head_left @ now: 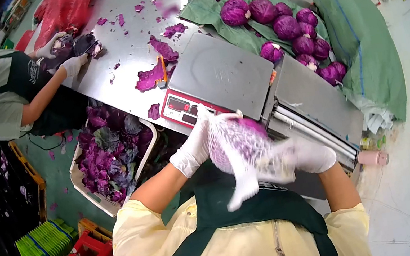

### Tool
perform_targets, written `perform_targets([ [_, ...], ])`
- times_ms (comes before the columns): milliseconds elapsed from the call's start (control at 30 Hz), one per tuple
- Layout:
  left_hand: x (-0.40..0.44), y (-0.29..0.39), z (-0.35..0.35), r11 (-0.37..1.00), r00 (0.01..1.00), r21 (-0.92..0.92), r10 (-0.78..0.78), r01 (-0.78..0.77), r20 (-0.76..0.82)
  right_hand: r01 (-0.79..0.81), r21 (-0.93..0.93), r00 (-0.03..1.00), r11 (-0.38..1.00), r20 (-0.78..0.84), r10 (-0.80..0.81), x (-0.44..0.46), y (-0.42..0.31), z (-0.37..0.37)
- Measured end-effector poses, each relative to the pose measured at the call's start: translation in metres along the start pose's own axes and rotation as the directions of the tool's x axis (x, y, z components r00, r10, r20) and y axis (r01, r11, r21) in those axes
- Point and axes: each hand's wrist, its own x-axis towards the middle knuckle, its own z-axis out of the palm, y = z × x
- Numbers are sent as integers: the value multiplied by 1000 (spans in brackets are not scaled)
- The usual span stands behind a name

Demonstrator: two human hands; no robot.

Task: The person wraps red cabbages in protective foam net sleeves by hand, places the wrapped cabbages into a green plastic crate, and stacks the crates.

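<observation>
A purple cabbage in a white foam net is held in front of my chest, at the near edge of the scale. My gloved left hand grips the net on its left side, fingers closed. On the other side my gloved right hand is closed on the net and cabbage, somewhat blurred. A loose end of the net hangs down over my apron. The wrapping machine with its roller stands to the right of the scale.
Several cabbages lie on green sacking beside a full green sack. Cut leaves and an orange-handled cutter lie on the metal table. A leaf-filled crate stands at left, near a co-worker handling a cabbage.
</observation>
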Motion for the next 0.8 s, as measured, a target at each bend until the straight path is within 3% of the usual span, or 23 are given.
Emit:
perform_targets([
  [67, -9, -13, 5, 965, 952, 241, 21, -99, 306, -64, 8, 988, 998, 144, 63, -9, 0, 11],
  [100, -13, -15, 20, 998, 926, 18, -57, 55, 374, -74, -76, 996, 994, 41, 77, -14, -10, 14],
  [133, -20, -24, 40, 988, 984, -118, -118, 102, -133, 62, 138, 990, 989, -136, -43, -15, 7, 13],
  [200, -28, -39, 30, 988, 999, -155, 26, -19, 44, 309, 427, 892, 850, -440, -104, -13, 17, 10],
  [233, -35, -37, 41, 980, 994, -179, 92, -81, 56, 340, 522, 925, 782, -334, -179, -21, 62, -18],
  [267, -38, -43, 41, 971, 988, -183, 156, -156, -15, 312, 473, 846, 824, -533, -14, -22, 57, 6],
  [333, -38, -54, 75, 944, 943, -20, 330, -330, 39, 134, 114, 812, 984, -583, -43, -33, 102, 6],
  [400, -31, -72, 72, 936, 936, -46, 350, -348, 38, 230, 494, 864, 838, -501, 59, -47, 107, 20],
  [433, -24, -85, 76, 943, 947, -93, 321, -319, 13, 281, 728, 954, 626, -283, -99, -67, 95, 31],
  [467, -17, -95, 86, 946, 949, -82, 315, -313, 22, 353, 711, 929, 607, -345, -136, -77, 99, 34],
  [533, 3, -110, 107, 946, 949, 108, 291, -305, 123, 491, 667, 853, 561, -500, -152, -99, 108, 32],
  [567, 15, -118, 129, 951, 954, 97, 284, -292, 91, 562, 647, 815, 515, -539, -211, -107, 121, 19],
  [600, 24, -122, 153, 888, 948, 333, 304, -318, 92, 559, 718, 820, 414, -554, -146, -120, 124, 10],
  [667, 65, -129, 163, 804, 853, 329, 379, -496, 360, 623, 695, 776, 359, -606, -176, -150, 120, -12],
  [700, 66, -130, 173, 757, 860, 427, 497, -495, 116, 676, 672, 733, 303, -656, -180, -158, 126, -33],
  [733, 74, -133, 178, 704, 790, 450, 613, -549, 5, 720, 626, 692, 300, -682, -237, -169, 127, -55],
  [800, 97, -141, 190, 578, 757, 570, 640, -585, 128, 801, 466, 586, 377, -740, -331, -187, 118, -88],
])
